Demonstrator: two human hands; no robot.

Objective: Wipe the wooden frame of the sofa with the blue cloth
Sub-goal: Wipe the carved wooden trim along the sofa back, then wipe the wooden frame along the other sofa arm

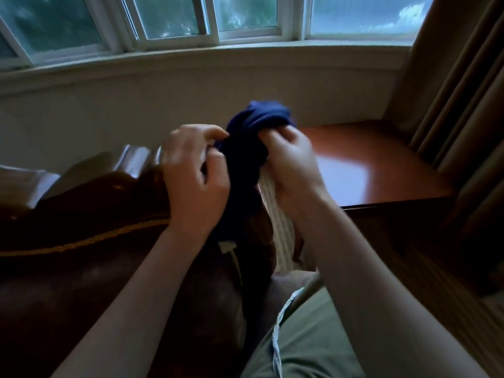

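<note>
Head view. Blue cloth [246, 148]: bunched, held up between both hands, above the sofa arm. Left hand [195, 173]: fingers curled, the cloth's left side pinched by the fingertips. Right hand [290, 159]: closed around the cloth's right side, a fold seen rising above the knuckles. Wooden frame of the sofa [133, 162]: glossy dark wood, located left of the cloth and just behind the left hand; not touched by the cloth. Worktop [376, 165]: reddish wood, right of the cloth, below the window [245, 20].
</note>
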